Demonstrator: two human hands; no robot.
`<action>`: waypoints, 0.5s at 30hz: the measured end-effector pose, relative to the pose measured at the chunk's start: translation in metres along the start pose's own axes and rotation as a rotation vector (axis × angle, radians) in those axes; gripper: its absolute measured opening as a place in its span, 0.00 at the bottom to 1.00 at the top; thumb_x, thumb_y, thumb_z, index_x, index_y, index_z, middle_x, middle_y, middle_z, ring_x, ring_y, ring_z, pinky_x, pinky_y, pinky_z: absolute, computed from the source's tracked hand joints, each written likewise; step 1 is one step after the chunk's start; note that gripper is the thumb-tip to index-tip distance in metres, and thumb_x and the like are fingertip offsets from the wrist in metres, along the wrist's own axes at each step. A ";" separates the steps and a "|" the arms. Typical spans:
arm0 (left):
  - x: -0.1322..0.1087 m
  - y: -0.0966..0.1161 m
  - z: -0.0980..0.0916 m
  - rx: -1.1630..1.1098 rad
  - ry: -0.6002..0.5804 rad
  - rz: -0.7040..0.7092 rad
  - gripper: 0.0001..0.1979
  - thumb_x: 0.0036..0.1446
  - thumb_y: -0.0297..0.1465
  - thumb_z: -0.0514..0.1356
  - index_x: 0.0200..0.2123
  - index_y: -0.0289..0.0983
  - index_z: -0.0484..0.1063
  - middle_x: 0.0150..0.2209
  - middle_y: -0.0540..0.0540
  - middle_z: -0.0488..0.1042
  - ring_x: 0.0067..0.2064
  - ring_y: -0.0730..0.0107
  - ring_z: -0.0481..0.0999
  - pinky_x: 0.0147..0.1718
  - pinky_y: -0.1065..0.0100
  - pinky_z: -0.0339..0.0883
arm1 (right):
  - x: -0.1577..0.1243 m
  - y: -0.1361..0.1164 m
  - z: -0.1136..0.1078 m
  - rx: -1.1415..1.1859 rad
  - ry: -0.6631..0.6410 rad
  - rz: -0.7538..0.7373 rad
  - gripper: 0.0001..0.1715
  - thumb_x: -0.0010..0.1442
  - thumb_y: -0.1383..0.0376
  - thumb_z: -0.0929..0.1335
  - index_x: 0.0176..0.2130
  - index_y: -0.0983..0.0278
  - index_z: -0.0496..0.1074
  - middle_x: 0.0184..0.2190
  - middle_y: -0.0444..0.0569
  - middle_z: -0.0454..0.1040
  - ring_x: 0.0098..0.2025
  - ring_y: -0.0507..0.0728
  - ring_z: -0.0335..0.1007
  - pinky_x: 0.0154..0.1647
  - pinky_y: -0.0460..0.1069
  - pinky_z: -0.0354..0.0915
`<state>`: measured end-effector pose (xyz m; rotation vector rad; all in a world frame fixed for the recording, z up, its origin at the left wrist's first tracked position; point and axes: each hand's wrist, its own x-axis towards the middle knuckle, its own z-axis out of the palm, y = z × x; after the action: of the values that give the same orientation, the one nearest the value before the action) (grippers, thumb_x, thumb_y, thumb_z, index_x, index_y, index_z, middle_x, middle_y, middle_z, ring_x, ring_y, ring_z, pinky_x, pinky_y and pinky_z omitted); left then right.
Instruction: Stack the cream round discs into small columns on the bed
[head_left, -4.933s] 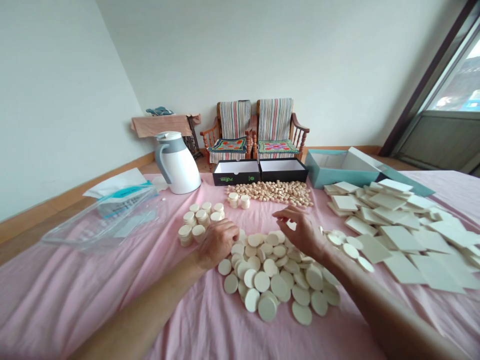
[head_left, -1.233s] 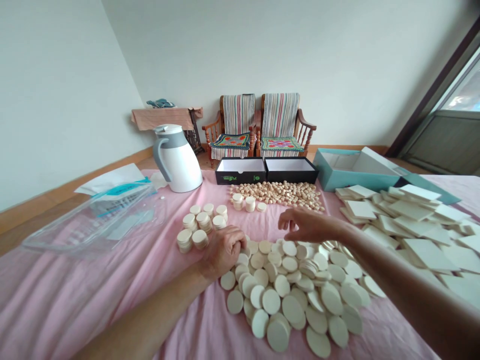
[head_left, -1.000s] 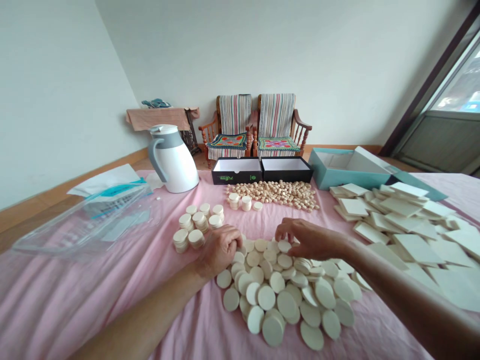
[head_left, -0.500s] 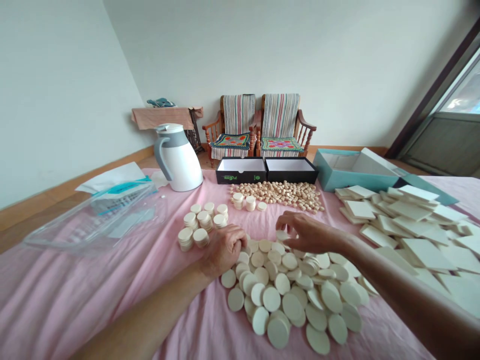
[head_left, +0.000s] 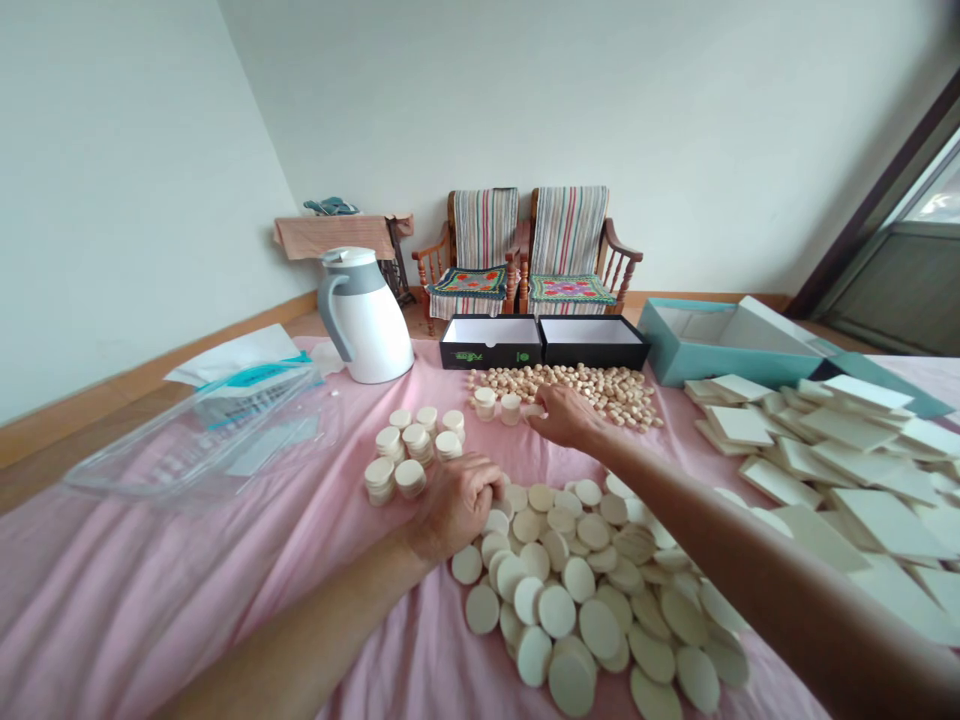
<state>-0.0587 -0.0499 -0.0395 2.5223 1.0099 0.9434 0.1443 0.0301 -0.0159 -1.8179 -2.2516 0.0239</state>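
My right hand [head_left: 568, 415] reaches out past the pile, its fingers pinched on a pale round wooden disc [head_left: 534, 411] at the right end of a short row of stacks. Beside it stand two small disc stacks [head_left: 510, 409]. My left hand [head_left: 463, 503] rests with curled fingers at the left edge of a large loose pile of discs [head_left: 556, 610]; whatever it may hold is hidden. Just beyond the left hand is a cluster of several disc stacks [head_left: 411, 479].
Small wooden beads [head_left: 600, 388] lie scattered before two black boxes [head_left: 491, 356]. Square wooden tiles [head_left: 832, 428] heap at right beside a teal box [head_left: 690, 345]. A white jug [head_left: 373, 330] and a clear plastic container [head_left: 195, 440] stand left on the pink cloth [head_left: 300, 560].
My right hand has moved forward and left from the pile's far edge to the short row of stacks, carrying a disc. The left hand stays at the pile's edge. The view has shifted slightly.
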 end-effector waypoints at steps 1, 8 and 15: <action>0.000 0.000 0.000 0.003 -0.001 -0.003 0.13 0.44 0.15 0.49 0.21 0.35 0.66 0.23 0.51 0.69 0.28 0.74 0.67 0.30 0.73 0.58 | 0.001 0.000 0.001 -0.008 -0.010 -0.005 0.11 0.53 0.61 0.63 0.35 0.65 0.69 0.34 0.53 0.74 0.35 0.57 0.69 0.29 0.48 0.55; 0.001 0.000 0.000 -0.002 -0.006 -0.010 0.13 0.44 0.14 0.48 0.21 0.35 0.66 0.22 0.51 0.68 0.28 0.74 0.67 0.30 0.73 0.58 | 0.006 0.001 0.006 -0.027 -0.031 -0.038 0.13 0.54 0.59 0.64 0.37 0.65 0.68 0.36 0.54 0.74 0.39 0.59 0.70 0.32 0.48 0.58; 0.000 -0.001 0.000 0.008 -0.020 -0.022 0.13 0.44 0.15 0.48 0.22 0.36 0.67 0.23 0.51 0.69 0.29 0.73 0.67 0.30 0.73 0.59 | 0.012 -0.003 0.005 -0.026 -0.095 -0.085 0.09 0.53 0.63 0.65 0.36 0.65 0.68 0.36 0.54 0.74 0.39 0.58 0.70 0.32 0.47 0.58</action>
<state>-0.0587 -0.0490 -0.0397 2.5161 1.0357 0.9081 0.1377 0.0417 -0.0176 -1.7678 -2.4027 0.0670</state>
